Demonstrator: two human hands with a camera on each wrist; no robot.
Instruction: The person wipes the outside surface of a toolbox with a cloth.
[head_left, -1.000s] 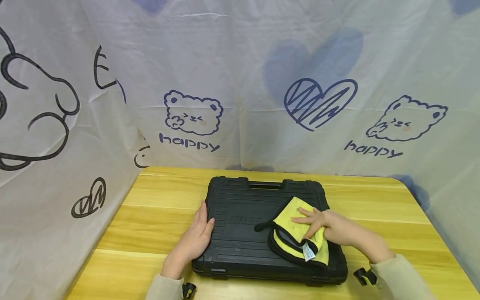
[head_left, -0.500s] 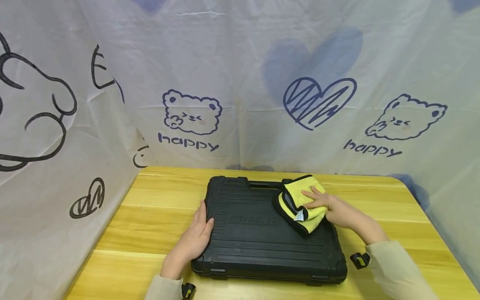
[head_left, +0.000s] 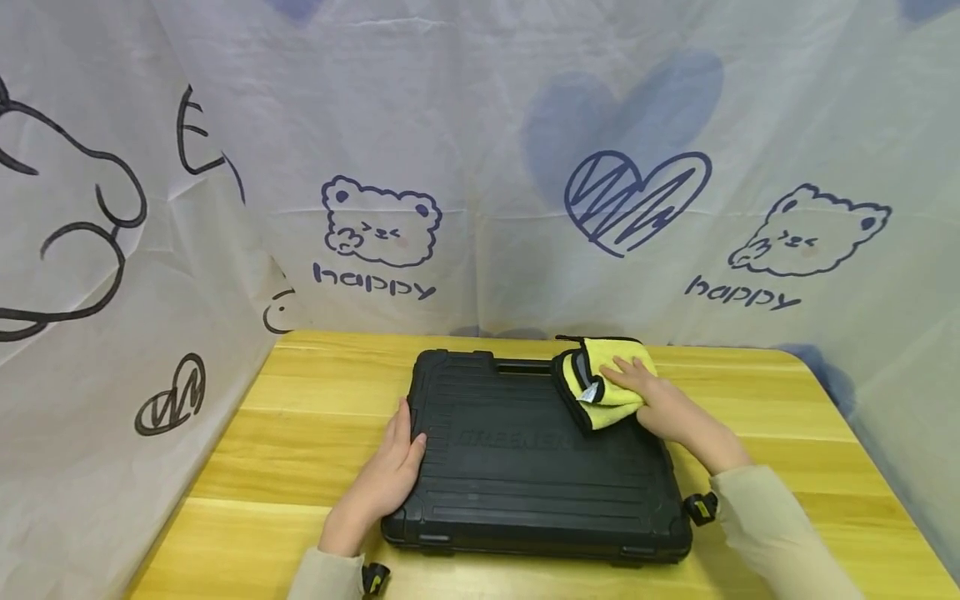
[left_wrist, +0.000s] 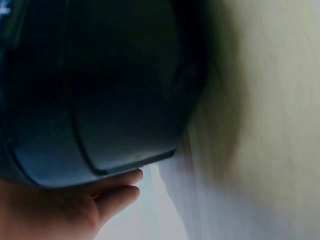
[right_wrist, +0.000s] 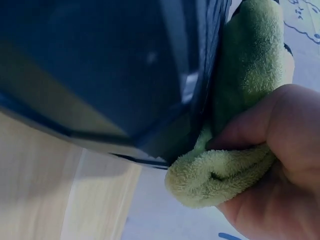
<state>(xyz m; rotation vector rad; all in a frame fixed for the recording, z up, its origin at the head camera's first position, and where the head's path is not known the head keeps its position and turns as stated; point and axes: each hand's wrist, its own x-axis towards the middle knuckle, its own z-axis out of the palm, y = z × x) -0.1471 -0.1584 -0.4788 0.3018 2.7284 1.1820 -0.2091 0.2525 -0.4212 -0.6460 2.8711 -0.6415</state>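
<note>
A black hard plastic case (head_left: 540,467) with faint raised lettering lies flat on the table, its handle toward the back wall. My left hand (head_left: 386,475) rests against the case's left side, fingers fairly straight, the thumb by the top edge. In the left wrist view those fingers (left_wrist: 117,197) lie along the case wall. At the far right corner of the lid, my right hand (head_left: 660,404) presses a yellow cleaning cloth (head_left: 626,404) with black edging and a small white tag. The right wrist view shows a fold of the cloth (right_wrist: 215,175) gripped between thumb and fingers.
The wooden table (head_left: 300,433) extends on both sides of the case. A white printed curtain (head_left: 480,167) hangs behind it and along the left. Dark wrist mounts sit at both cuffs.
My right hand has moved the cloth from the lid's near right part back to the far right corner by the handle. The left hand and the case have stayed put.
</note>
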